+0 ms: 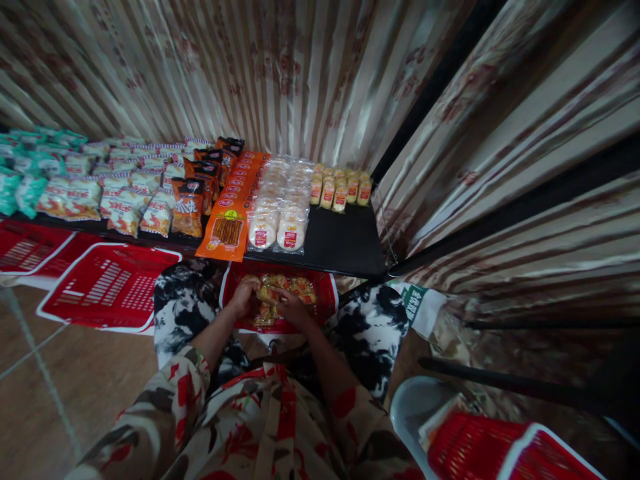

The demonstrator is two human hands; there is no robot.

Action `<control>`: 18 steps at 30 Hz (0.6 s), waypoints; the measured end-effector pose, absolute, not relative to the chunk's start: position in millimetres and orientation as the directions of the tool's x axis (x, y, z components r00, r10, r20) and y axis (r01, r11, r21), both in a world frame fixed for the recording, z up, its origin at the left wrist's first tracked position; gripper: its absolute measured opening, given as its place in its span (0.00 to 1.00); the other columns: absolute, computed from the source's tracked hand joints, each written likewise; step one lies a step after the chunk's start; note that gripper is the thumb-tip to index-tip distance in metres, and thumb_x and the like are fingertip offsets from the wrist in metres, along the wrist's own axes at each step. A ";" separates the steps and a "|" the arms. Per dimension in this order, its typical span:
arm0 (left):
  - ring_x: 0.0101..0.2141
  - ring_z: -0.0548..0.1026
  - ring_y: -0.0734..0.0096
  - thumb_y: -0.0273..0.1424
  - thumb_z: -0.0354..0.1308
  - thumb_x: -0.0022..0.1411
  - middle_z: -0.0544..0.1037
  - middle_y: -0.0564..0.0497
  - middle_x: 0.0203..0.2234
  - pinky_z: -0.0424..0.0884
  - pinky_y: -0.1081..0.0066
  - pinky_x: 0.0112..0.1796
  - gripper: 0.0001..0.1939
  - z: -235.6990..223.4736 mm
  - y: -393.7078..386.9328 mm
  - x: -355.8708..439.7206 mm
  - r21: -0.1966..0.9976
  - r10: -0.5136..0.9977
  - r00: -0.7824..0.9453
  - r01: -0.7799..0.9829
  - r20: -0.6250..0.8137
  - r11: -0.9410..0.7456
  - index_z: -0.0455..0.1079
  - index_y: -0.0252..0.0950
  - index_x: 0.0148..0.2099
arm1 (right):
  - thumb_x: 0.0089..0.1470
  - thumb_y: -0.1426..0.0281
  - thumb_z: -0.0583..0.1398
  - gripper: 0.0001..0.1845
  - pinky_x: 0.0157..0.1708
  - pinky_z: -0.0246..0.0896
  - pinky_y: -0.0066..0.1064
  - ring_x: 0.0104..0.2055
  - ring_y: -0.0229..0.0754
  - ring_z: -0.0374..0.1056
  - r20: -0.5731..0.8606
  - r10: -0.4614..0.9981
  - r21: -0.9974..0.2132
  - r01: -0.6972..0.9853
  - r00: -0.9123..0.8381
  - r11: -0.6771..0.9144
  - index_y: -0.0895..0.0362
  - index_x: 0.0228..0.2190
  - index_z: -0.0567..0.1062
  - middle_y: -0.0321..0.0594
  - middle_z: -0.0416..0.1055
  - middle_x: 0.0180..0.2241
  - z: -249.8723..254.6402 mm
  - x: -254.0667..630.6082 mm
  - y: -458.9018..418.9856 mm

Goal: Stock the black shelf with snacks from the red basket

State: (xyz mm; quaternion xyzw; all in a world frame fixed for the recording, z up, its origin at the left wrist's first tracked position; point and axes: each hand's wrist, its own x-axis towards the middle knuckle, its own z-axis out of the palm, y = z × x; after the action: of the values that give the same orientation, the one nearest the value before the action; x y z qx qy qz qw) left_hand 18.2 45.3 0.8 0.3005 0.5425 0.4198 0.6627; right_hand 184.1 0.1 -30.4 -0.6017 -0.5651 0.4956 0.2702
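Between my knees stands a red basket [327,300] with a white rim, holding several small yellow snack packs [300,288]. My left hand [245,297] is closed around a yellow snack pack [267,294] above the others. From the other side my right hand [291,307] reaches in, its thumb and fingers pinched at the right end of that same pack. The fingertips are dim and partly hidden. On the shelf's right part stand rows of similar yellow packs [340,193], beside clear-wrapped round white crackers [291,230].
The black shelf [340,243] also carries an orange snack bag [227,230], orange-black bags [187,207], white bags [125,207] and teal bags [31,193]. Red baskets sit left [113,283] and lower right [480,443], by a grey stool [407,403]. Curtains [300,73] hang behind black poles.
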 end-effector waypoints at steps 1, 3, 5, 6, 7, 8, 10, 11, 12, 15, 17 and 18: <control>0.20 0.60 0.77 0.21 0.48 0.32 0.62 0.56 0.16 0.54 0.76 0.23 0.04 2.5 45.5 17.8 0.848 0.882 0.068 -0.250 -0.466 0.467 0.62 0.34 0.15 | 0.46 0.74 0.57 0.25 0.40 0.64 0.30 0.38 0.38 0.68 -0.283 0.949 -0.890 0.407 -0.138 -0.207 0.52 0.49 0.71 0.36 0.74 0.38 -28.5 184.2 -0.6; 0.20 0.59 0.77 0.21 0.48 0.32 0.61 0.56 0.15 0.55 0.76 0.22 0.04 5.8 45.8 17.2 0.831 0.878 0.086 -0.291 -0.470 0.473 0.61 0.34 0.15 | 0.46 0.73 0.58 0.25 0.39 0.64 0.30 0.37 0.38 0.67 -0.269 0.952 -0.898 0.395 -0.147 -0.193 0.52 0.49 0.71 0.36 0.74 0.38 -26.1 184.1 -1.9; 0.20 0.59 0.78 0.21 0.48 0.31 0.60 0.56 0.15 0.55 0.76 0.22 0.03 8.4 45.6 17.3 0.810 0.872 0.098 -0.333 -0.480 0.483 0.60 0.34 0.15 | 0.47 0.72 0.57 0.25 0.38 0.64 0.30 0.38 0.38 0.68 -0.263 0.954 -0.902 0.387 -0.144 -0.191 0.51 0.49 0.70 0.36 0.73 0.39 -25.9 183.4 -2.8; 0.19 0.58 0.78 0.22 0.48 0.31 0.60 0.56 0.15 0.55 0.76 0.22 0.03 9.1 45.3 17.6 0.798 0.868 0.103 -0.353 -0.486 0.489 0.60 0.34 0.15 | 0.47 0.72 0.57 0.25 0.38 0.64 0.29 0.38 0.38 0.68 -0.267 0.954 -0.902 0.385 -0.139 -0.196 0.51 0.49 0.70 0.36 0.73 0.40 -26.5 183.0 -3.1; 0.19 0.58 0.78 0.22 0.48 0.31 0.60 0.56 0.15 0.55 0.76 0.22 0.03 9.3 45.0 17.9 0.786 0.863 0.105 -0.370 -0.494 0.495 0.59 0.34 0.15 | 0.47 0.72 0.57 0.25 0.38 0.64 0.29 0.38 0.38 0.68 -0.274 0.952 -0.900 0.386 -0.137 -0.203 0.51 0.50 0.70 0.36 0.73 0.41 -27.4 182.4 -3.3; 0.19 0.58 0.78 0.22 0.48 0.31 0.60 0.56 0.15 0.55 0.76 0.21 0.03 9.1 44.7 18.4 0.774 0.858 0.106 -0.386 -0.502 0.501 0.59 0.34 0.15 | 0.47 0.71 0.57 0.25 0.38 0.64 0.29 0.38 0.38 0.69 -0.283 0.949 -0.897 0.388 -0.138 -0.211 0.51 0.50 0.69 0.37 0.73 0.41 -28.6 181.9 -3.4; 0.19 0.57 0.79 0.22 0.48 0.31 0.60 0.56 0.15 0.53 0.76 0.21 0.04 7.6 43.9 19.3 0.753 0.848 0.104 -0.414 -0.520 0.512 0.58 0.34 0.16 | 0.47 0.71 0.57 0.25 0.40 0.64 0.30 0.39 0.38 0.69 -0.299 0.943 -0.888 0.405 -0.145 -0.219 0.52 0.49 0.69 0.38 0.73 0.42 -30.7 180.7 -3.8; 0.19 0.57 0.79 0.22 0.48 0.31 0.60 0.56 0.15 0.53 0.76 0.20 0.04 6.6 43.4 19.7 0.744 0.843 0.101 -0.425 -0.528 0.516 0.58 0.34 0.17 | 0.47 0.71 0.58 0.24 0.41 0.64 0.30 0.40 0.39 0.69 -0.304 0.941 -0.883 0.415 -0.149 -0.220 0.53 0.49 0.70 0.38 0.73 0.42 -31.5 180.1 -4.0; 0.19 0.58 0.79 0.22 0.48 0.31 0.60 0.57 0.16 0.53 0.77 0.20 0.05 5.7 43.0 20.1 0.736 0.840 0.098 -0.434 -0.534 0.519 0.58 0.34 0.18 | 0.46 0.70 0.59 0.23 0.41 0.63 0.31 0.40 0.40 0.69 -0.311 0.938 -0.878 0.424 -0.150 -0.223 0.53 0.48 0.70 0.39 0.73 0.42 -31.8 179.4 -4.2; 0.20 0.59 0.79 0.22 0.48 0.31 0.62 0.57 0.17 0.54 0.77 0.21 0.06 4.0 41.7 20.7 0.725 0.833 0.087 -0.449 -0.547 0.523 0.59 0.34 0.19 | 0.45 0.68 0.60 0.21 0.40 0.64 0.31 0.40 0.41 0.69 -0.342 0.930 -0.879 0.397 -0.135 -0.265 0.54 0.45 0.71 0.40 0.73 0.41 -30.4 177.3 -5.0; 0.20 0.60 0.79 0.22 0.48 0.32 0.63 0.57 0.17 0.55 0.77 0.22 0.06 4.4 41.0 20.7 0.723 0.830 0.077 -0.451 -0.552 0.523 0.60 0.34 0.20 | 0.45 0.68 0.60 0.20 0.38 0.64 0.30 0.38 0.40 0.70 -0.357 0.926 -0.892 0.339 -0.126 -0.298 0.54 0.44 0.72 0.39 0.73 0.40 -28.2 176.3 -5.3; 0.21 0.61 0.79 0.23 0.48 0.33 0.64 0.56 0.18 0.56 0.77 0.22 0.06 5.2 40.7 20.5 0.724 0.829 0.070 -0.450 -0.555 0.523 0.61 0.34 0.20 | 0.45 0.69 0.60 0.20 0.36 0.64 0.29 0.36 0.39 0.70 -0.362 0.924 -0.898 0.313 -0.125 -0.309 0.54 0.43 0.72 0.38 0.74 0.38 -27.1 176.0 -5.4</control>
State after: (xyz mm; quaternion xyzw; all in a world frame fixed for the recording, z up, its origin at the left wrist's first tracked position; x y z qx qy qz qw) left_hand 20.5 40.7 5.2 0.1854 0.5106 0.4520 0.7075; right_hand 176.0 -5.4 -27.1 -0.5991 -0.5163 0.5438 0.2807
